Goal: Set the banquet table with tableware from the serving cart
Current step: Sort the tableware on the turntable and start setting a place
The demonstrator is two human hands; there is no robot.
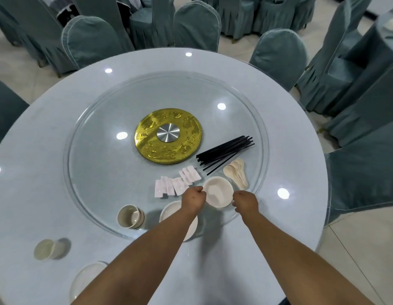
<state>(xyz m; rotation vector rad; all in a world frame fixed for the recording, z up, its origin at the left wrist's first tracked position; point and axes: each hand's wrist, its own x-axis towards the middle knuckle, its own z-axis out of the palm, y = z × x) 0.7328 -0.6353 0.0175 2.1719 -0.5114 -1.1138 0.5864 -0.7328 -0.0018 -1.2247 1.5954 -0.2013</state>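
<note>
Both hands are clamped on the bowls (217,191), the left hand (194,198) pinching the rim on one side and the right hand (245,200) curled at the rim on the other, at the near edge of the turntable (98,150). They look like stiff, glazed, breakable ware, smooth enough to slip, so opposite rims seem the sensible hold. The bowls are small, round and off-white, just beside the spoons (236,172) and near the chopsticks (226,151).
</note>
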